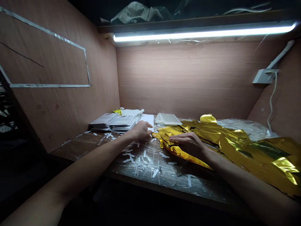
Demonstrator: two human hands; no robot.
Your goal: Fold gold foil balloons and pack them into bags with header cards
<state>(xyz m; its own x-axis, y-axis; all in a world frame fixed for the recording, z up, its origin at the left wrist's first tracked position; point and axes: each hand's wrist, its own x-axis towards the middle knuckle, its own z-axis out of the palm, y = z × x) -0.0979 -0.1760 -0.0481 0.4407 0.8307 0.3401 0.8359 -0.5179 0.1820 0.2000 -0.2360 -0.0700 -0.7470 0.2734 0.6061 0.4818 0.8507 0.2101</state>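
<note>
My left hand is over the tabletop with its fingers curled, at the left end of a flat gold foil balloon. What lies between its fingertips is too small to make out. A white sheet lies just behind that hand. My right hand rests on the crumpled gold balloon, its fingers together and pressed on the foil. A larger heap of gold foil balloons spreads to the right, partly behind my right forearm.
White strips lie scattered over the scratched table. Stacks of printed white cards stand at the back left. Behind the foil are a translucent tray and clear plastic bags. A lit tube hangs under the shelf.
</note>
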